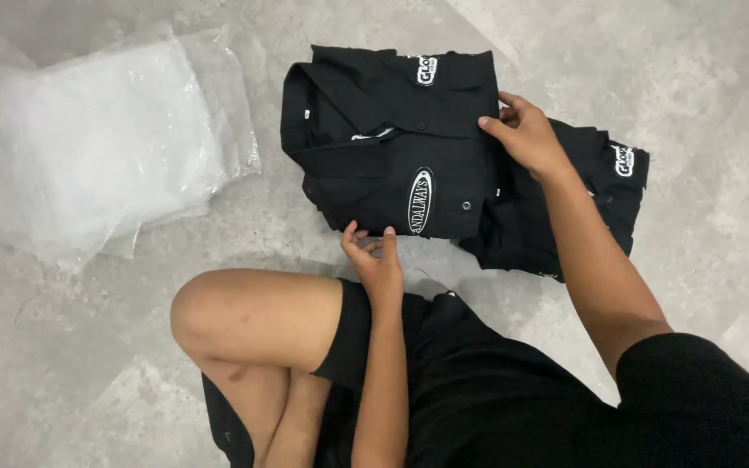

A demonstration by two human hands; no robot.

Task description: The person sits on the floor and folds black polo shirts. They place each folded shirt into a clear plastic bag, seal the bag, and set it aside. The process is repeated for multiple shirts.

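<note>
Grey concrete floor. Black folded button shirt (387,139) lies squared before my knee, fold looks finished. My left hand (376,260) pinches near hem; my right hand (526,134) presses right edge, fingers flat. Second black folded shirt (578,204) just beside, partly beneath. Clear plastic bags (101,139) lie apart, unused; bagging left, I judge.

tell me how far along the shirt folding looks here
Done: a folded black shirt already lies on the floor. In hand: a second black shirt, folded with collar up; the left hand pinches its near edge and the right hand presses its right side. Left: the pile of clear plastic bags lies apart, and neither shirt is in one.
</note>
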